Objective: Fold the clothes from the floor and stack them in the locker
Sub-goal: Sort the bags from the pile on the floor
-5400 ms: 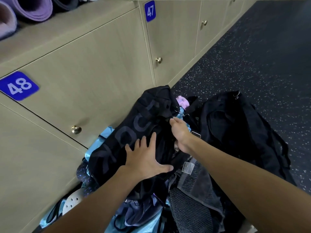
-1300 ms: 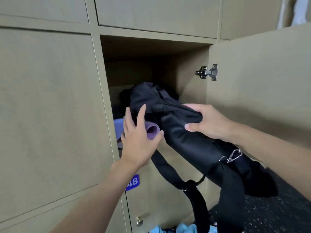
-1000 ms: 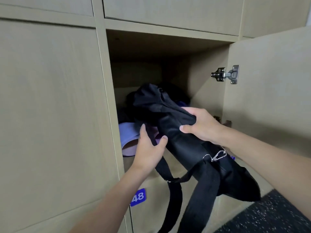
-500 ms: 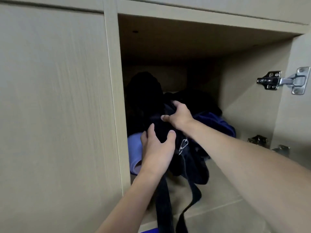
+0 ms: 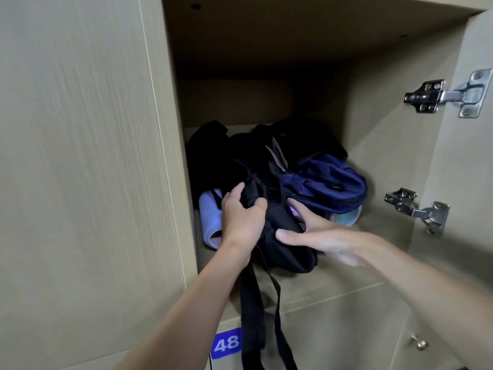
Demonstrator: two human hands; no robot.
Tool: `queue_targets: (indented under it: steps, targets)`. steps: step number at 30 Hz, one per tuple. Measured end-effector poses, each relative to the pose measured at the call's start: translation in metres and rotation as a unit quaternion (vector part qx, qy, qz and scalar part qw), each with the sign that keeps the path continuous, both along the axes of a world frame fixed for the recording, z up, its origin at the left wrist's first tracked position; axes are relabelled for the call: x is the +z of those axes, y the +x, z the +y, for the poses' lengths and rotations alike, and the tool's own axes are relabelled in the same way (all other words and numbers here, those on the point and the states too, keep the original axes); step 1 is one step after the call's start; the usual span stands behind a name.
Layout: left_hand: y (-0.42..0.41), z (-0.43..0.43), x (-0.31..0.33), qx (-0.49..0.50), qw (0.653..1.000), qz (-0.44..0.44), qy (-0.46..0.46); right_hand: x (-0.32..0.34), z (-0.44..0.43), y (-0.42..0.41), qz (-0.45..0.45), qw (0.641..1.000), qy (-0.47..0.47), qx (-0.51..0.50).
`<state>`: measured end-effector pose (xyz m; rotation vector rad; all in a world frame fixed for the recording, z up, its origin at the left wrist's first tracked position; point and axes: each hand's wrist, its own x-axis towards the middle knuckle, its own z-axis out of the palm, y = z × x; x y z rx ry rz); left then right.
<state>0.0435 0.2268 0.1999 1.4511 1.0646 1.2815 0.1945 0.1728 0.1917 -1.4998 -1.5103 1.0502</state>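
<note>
Left grip [image 5: 242,217] closed on black bag [image 5: 288,252]: fingers + thumb curled round a bunch of fabric at its top-left. Right grip [image 5: 320,236] open, fingers nearly straight, thumb laid across bag's front, fingertips on its right side. Bag sits at front of locker [image 5: 373,156] shelf, w/ straps [image 5: 250,316] hanging over the edge. Purple rolled mat [image 5: 210,217] just left of it; navy bag [image 5: 328,182] behind-right, touching. Blue label [image 5: 226,343] below reads "48". Metal hinges [image 5: 448,94] on open door, right side.
</note>
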Motion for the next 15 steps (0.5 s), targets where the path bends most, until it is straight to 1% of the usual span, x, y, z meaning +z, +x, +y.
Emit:
queue_targets:
  steps: [2,3,5,8,10,13,15]
  targets:
    - [-0.002,0.000,0.003,-0.001,1.000,-0.027,-0.009,-0.006,0.001,-0.006,-0.053,0.998,0.015,-0.009]
    - [-0.003,0.000,0.004,0.002,0.999,-0.035,-0.012,-0.008,0.002,-0.012,-0.070,0.997,0.038,-0.023]
    - [-0.005,-0.001,0.006,0.005,0.999,-0.047,-0.009,-0.010,0.006,-0.023,-0.096,0.986,0.115,-0.069]
    - [-0.006,0.001,0.010,0.011,0.999,-0.051,0.007,-0.008,0.016,-0.037,-0.128,0.959,0.221,-0.126]
    - [-0.006,0.006,0.014,0.010,0.998,-0.051,0.034,-0.003,0.025,-0.041,-0.131,0.947,0.258,-0.142]
    - [-0.007,0.014,0.018,0.013,0.995,-0.046,0.086,0.009,0.042,-0.047,-0.109,0.939,0.294,-0.145]
    - [-0.006,0.019,0.018,0.056,0.992,-0.036,0.111,0.018,0.057,-0.056,-0.094,0.930,0.327,-0.141]
